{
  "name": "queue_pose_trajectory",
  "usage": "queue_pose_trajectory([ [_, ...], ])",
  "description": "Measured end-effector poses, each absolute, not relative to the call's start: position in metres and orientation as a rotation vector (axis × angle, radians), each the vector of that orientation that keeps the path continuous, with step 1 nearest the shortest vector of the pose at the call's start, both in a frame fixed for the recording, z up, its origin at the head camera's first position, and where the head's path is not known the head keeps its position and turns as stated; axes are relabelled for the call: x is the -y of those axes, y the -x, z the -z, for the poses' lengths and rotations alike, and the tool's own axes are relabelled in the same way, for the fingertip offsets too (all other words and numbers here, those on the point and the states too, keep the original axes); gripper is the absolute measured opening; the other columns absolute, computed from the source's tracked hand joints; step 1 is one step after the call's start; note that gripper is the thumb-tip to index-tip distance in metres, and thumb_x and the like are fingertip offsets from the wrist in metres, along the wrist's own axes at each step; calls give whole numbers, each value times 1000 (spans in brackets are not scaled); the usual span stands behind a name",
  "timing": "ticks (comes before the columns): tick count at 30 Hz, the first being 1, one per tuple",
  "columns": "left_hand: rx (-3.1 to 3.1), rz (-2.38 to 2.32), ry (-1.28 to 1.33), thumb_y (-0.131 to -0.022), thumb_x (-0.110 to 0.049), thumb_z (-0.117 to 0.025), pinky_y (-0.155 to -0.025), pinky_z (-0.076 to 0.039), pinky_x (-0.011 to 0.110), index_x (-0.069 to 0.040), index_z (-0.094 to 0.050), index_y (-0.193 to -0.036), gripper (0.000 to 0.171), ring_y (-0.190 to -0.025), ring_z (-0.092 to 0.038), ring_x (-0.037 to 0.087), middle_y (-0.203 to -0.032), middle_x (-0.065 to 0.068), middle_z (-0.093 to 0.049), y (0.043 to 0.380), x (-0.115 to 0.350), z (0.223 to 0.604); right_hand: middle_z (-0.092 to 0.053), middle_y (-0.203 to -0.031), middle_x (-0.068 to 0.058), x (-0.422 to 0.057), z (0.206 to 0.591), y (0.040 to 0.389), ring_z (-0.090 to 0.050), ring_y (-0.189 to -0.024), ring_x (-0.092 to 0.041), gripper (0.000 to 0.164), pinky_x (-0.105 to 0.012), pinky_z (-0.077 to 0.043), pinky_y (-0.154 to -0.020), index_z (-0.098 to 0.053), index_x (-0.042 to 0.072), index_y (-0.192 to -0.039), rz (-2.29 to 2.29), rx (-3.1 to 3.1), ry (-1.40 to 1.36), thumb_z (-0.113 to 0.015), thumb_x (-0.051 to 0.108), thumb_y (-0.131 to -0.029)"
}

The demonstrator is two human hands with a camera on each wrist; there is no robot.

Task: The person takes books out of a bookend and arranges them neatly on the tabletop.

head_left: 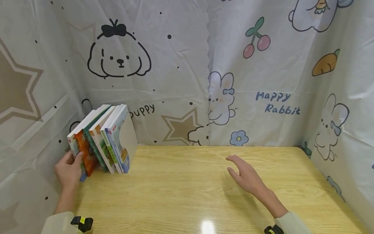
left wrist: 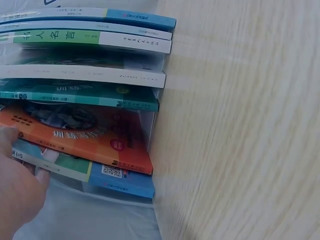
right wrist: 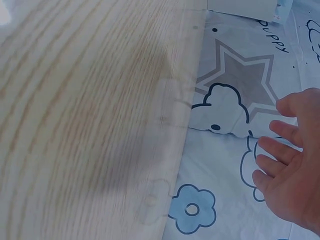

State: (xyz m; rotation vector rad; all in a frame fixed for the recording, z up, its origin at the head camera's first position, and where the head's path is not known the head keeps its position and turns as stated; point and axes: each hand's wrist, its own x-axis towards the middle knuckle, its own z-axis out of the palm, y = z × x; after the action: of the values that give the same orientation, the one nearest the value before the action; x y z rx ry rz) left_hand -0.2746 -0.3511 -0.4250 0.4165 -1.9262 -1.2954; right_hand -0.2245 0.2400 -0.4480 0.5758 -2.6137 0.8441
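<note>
At the left of the table stands a row of several books (head_left: 118, 143), leaning, spines towards me. My left hand (head_left: 69, 170) grips the outermost book (head_left: 83, 174), a pale one with a blue lower end, its thumb beside the orange book (head_left: 87, 156). In the left wrist view, my left hand (left wrist: 22, 187) holds that book's spine, with the orange book (left wrist: 75, 132) and a green book (left wrist: 80, 95) beyond it. Over the right part of the table my right hand (head_left: 245, 174) hovers with fingers extended, holding nothing; the right wrist view shows its fingers (right wrist: 277, 150) spread apart.
A light wood-grain table (head_left: 181, 188) meets a patterned curtain (head_left: 175, 81) at the back and both sides. Beside the last book on the right stands a plain cream upright panel (head_left: 130, 139), perhaps a bookend. Black curved wire loops (head_left: 86, 103) show behind the books.
</note>
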Motion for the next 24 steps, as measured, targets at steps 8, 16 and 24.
queue_pose_trajectory([
  [8, 1969, 1234, -445, -101, -18, -59, -75, -46, 7, 1, -64, -131, 36, -87, -58, -13, -123, 17, -64, 273, 352, 426, -55, -139, -19, -241, 448, 226, -45, -134, -38, 36, -56, -40, -104, -58, 2, -135, -847, 2610, -577, -62, 13, -100],
  [16, 1915, 952, -415, -100, -19, -62, -54, -26, 18, 5, -61, -85, 28, -57, -35, -6, -62, -18, -48, 263, 353, 420, -55, -139, -18, -243, 445, 224, -45, -133, -38, 36, -56, -40, -103, -58, 4, -136, -845, 2610, -572, -61, 14, -101],
  [24, 1751, 884, -325, -98, -13, -60, -51, -14, 24, 6, -43, -69, 39, -52, -19, 4, -55, -2, -26, 250, 346, 392, -56, -139, -18, -242, 444, 223, -49, -131, -38, 35, -56, -42, -102, -58, 4, -135, -868, 2609, -570, -60, 15, -101],
])
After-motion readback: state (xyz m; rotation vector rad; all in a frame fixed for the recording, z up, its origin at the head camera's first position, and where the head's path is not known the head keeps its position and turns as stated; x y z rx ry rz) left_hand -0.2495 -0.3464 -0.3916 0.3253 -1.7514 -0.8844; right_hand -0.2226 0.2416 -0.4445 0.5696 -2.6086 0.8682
